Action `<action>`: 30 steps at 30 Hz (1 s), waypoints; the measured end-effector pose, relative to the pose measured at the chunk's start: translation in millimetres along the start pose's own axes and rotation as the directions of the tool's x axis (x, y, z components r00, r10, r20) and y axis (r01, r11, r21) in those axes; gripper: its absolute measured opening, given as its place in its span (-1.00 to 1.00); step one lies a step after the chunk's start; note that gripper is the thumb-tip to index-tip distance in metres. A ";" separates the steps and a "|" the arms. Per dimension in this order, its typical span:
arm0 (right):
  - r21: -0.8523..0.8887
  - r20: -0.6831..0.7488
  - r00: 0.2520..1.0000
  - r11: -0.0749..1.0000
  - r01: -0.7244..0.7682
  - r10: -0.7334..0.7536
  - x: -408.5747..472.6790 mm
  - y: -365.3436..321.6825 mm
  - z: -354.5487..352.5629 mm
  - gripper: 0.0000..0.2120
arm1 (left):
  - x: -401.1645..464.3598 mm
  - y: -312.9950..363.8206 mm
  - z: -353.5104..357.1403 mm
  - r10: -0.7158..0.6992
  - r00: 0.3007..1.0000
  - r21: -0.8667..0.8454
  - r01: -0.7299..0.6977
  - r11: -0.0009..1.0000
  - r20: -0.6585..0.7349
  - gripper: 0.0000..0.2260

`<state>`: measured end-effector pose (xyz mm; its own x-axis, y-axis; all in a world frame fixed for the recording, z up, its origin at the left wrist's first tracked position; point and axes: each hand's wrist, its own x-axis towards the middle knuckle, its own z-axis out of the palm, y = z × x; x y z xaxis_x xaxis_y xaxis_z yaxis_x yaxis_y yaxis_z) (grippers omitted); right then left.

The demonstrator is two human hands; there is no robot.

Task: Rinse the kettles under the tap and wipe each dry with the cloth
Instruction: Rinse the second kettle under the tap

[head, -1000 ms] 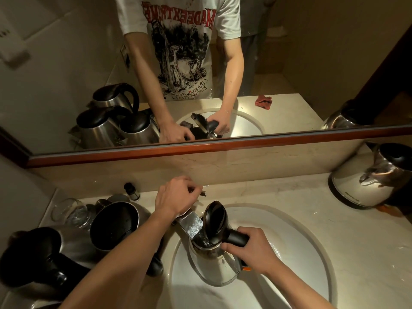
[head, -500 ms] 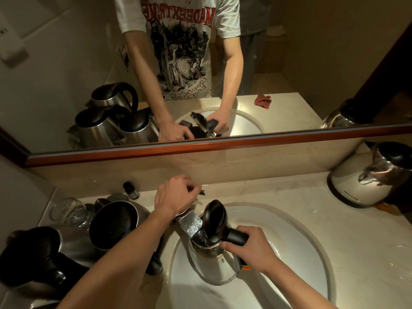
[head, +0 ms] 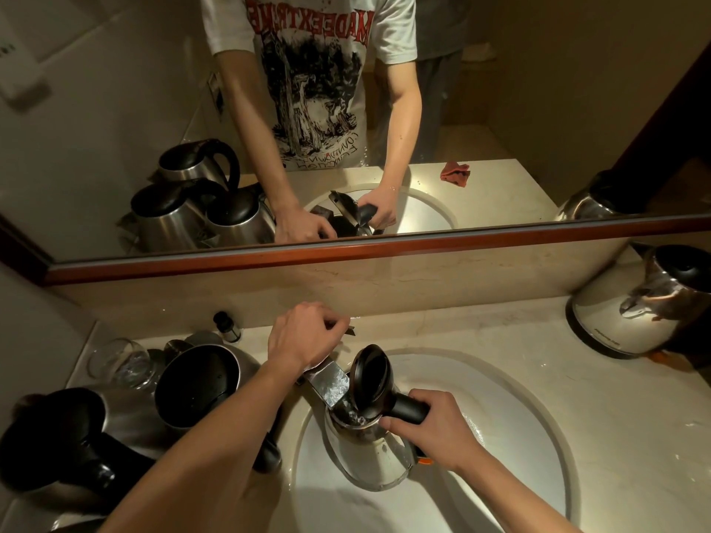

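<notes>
Room: dim bathroom, marble tabletop [head: 596,409] under a mirror [head: 500,109]
Kettle [head: 369,452]: lid up, sat in the sink [head: 519,436] beneath the tap [head: 327,382]
Right hand [head: 434,428]: fingers clenched round its black handle
Left hand [head: 304,336]: fingers curled over the tap lever

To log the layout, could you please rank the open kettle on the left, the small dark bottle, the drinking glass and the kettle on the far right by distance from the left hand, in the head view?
From the left hand:
1. Small dark bottle, just left of it by the wall.
2. Open kettle, lower left.
3. Drinking glass, farther left.
4. Far-right kettle, across the sink.
</notes>
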<state>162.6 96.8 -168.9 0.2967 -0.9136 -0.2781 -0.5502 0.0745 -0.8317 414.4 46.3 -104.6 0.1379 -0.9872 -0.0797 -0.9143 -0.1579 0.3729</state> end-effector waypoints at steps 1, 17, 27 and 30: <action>0.001 0.000 1.000 1.000 -0.001 0.001 -0.1 0.0 0.2 -0.59 | 0.3 -0.7 0.5 0.000 1.000 0.000 0.000 1.000 0.001 -0.62; -0.001 0.006 1.000 1.000 -0.010 0.010 -2.4 -3.5 -1.3 -0.61 | 0.3 -1.6 2.2 0.008 1.000 -0.021 -0.008 1.000 -0.023 -0.63; 0.009 -0.001 1.000 1.000 0.004 -0.004 -2.2 -3.5 -1.3 -0.59 | 0.5 -2.2 2.2 0.013 1.000 -0.013 -0.013 1.000 -0.014 -0.62; 0.000 -0.001 1.000 1.000 0.004 -0.004 -2.3 -4.1 -1.0 -0.59 | 0.0 -1.5 1.6 0.013 1.000 -0.013 -0.013 1.000 -0.021 -0.63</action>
<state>163.4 98.2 -164.3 0.2987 -0.9141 -0.2741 -0.5488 0.0705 -0.8330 415.2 46.6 -106.6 0.1343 -0.9894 -0.0554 -0.9111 -0.1453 0.3858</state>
